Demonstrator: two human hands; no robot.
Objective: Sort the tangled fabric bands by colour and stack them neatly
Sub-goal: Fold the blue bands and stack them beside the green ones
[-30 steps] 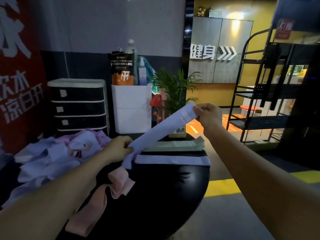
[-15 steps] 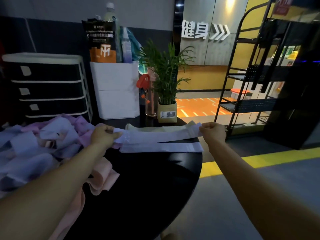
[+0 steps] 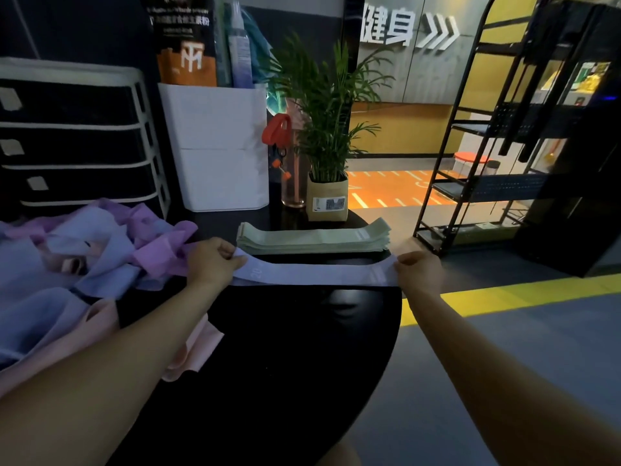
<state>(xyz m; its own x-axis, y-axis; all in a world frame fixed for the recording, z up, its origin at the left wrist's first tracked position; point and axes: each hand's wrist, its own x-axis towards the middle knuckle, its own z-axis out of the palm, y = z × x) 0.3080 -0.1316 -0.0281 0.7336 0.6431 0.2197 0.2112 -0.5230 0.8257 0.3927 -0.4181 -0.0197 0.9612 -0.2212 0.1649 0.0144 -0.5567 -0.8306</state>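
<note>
Hands hold one pale purple band (image 3: 312, 274) flat and straight. The left hand (image 3: 212, 262) pinches its left end with curled fingers, and the right hand (image 3: 417, 271) pinches its right end the same way. The band lies on the black round table (image 3: 285, 364), with another pale purple strip showing under it. Close to the left fingers, the band has the number "20" printed on it.

Just past the fingers sits a neat stack of green bands (image 3: 314, 237). Left of the left hand lies a messy pile of purple, blue and pink bands (image 3: 84, 250). A pink band (image 3: 195, 351) hangs under the left arm.

Behind the green stack stands a plant (image 3: 327, 129) in a tan pot with a small label too blurry to read. A white bin (image 3: 218, 149) holds a dark bag (image 3: 183, 38) with a white logo. Big white signs and three arrows (image 3: 408, 30) shine on the far wall.
</note>
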